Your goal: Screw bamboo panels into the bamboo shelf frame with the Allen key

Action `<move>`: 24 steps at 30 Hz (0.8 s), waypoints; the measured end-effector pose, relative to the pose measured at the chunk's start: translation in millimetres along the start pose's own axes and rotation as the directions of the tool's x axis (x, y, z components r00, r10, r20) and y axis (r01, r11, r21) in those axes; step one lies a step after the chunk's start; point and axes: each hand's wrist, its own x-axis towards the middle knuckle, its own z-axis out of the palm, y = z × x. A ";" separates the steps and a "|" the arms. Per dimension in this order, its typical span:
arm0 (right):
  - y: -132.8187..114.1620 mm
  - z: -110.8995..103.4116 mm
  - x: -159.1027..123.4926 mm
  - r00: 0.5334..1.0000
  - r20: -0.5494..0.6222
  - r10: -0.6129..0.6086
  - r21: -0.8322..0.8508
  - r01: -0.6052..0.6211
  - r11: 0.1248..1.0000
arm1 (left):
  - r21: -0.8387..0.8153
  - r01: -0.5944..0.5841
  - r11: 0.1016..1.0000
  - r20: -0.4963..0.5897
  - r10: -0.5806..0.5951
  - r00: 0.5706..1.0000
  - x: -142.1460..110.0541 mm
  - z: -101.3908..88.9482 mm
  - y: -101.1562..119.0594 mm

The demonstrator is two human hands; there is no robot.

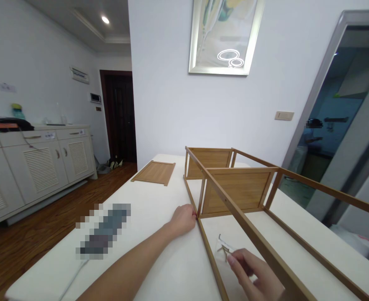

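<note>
A wooden shelf frame (222, 196) lies on its side on the white table, with slatted panels fitted between its rails. My left hand (183, 219) is closed, its fingertips against the lower rail where a crosspiece joins; what they pinch, if anything, is hidden. Inside the frame, my right hand (256, 271) reaches under the upper rail, thumb and forefinger pinched at several brass-coloured screws (224, 252). These lie on a small clear plastic bag (219, 247), beside a dark hex key (224, 240).
A loose wooden panel (155, 173) lies on the far left of the white table (153, 200). Nearer is a blurred-out device (104, 232) with a white cable (73, 279). White cabinets (40, 163) stand left. A person (311, 136) is beyond the doorway at right.
</note>
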 end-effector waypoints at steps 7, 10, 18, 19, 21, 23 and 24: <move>4.6 29.9 93.1 0.956 0.166 -0.241 -0.287 0.281 0.916 | -0.021 -0.010 1.000 -0.060 0.009 0.998 -11.1 3.5 3.0; 2.9 45.9 114.1 0.929 0.286 -0.233 -0.446 0.345 0.826 | -0.030 -0.016 0.999 -0.058 0.014 0.998 -8.5 4.0 -0.5; 12.3 59.6 124.1 0.895 0.392 -0.213 -0.577 0.419 0.701 | 0.004 -0.017 1.000 -0.057 0.017 0.998 -8.7 5.2 -1.1; 12.2 57.2 125.8 0.891 0.398 -0.219 -0.546 0.422 0.723 | 0.011 -0.015 1.000 -0.056 0.016 0.998 -8.8 5.2 -0.4; 10.8 51.9 129.2 0.877 0.416 -0.241 -0.474 0.435 0.765 | 0.031 -0.018 0.999 -0.050 0.019 0.999 -8.9 5.2 1.0; 9.7 47.2 130.8 0.868 0.417 -0.270 -0.398 0.442 0.804 | 0.059 -0.030 0.998 -0.044 0.033 0.999 -9.2 5.4 2.5; 9.9 45.4 130.6 0.866 0.410 -0.287 -0.355 0.441 0.824 | 0.076 -0.042 0.996 -0.039 0.046 0.998 -9.4 5.5 3.3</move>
